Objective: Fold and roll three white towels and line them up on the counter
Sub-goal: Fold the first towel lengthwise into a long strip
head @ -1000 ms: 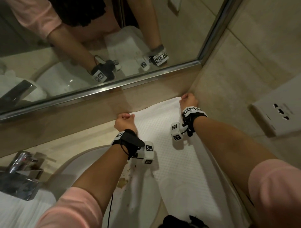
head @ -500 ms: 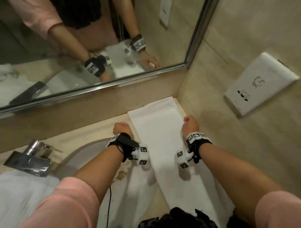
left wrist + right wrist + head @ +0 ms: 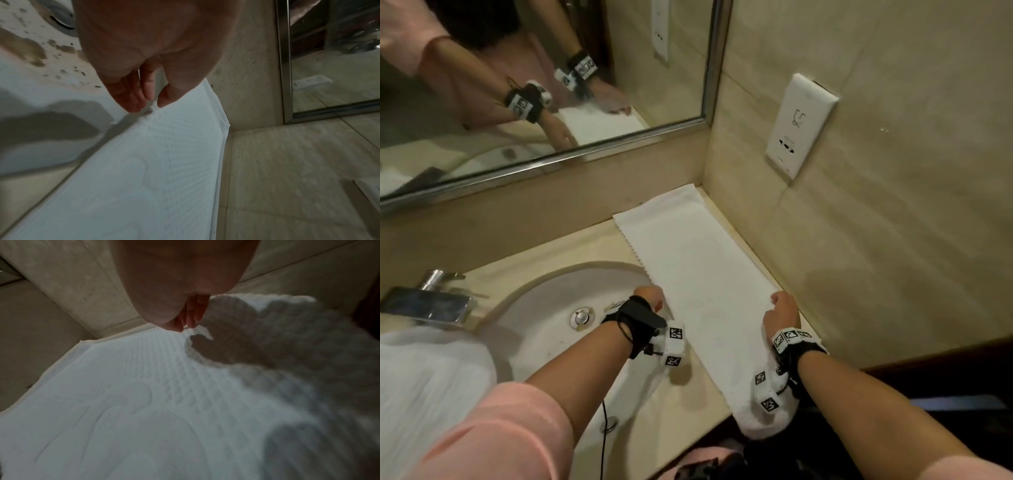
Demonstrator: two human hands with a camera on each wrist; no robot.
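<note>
A long white towel [image 3: 698, 274], folded into a narrow strip, lies on the counter from the far corner to the front edge, where its near end hangs over. My left hand [image 3: 652, 298] pinches its left edge beside the sink; in the left wrist view, thumb and fingertips [image 3: 133, 105] close on the towel [image 3: 164, 162] hem. My right hand [image 3: 780, 306] pinches the right edge by the side wall. The right wrist view has the fingertips [image 3: 179, 326] nipping a raised fold of the towel [image 3: 144, 386]. Another white towel [image 3: 424, 394] lies heaped at the lower left.
A white sink basin [image 3: 544, 308] with a metal drain sits left of the strip, and a chrome faucet [image 3: 428, 301] stands further left. A mirror [image 3: 534, 85] runs along the back wall. A white socket plate [image 3: 799, 126] is on the tiled right wall.
Both hands have slid from the towel's far end by the mirror back toward me along its two long edges. The strip now lies flat and stretched out behind them.
</note>
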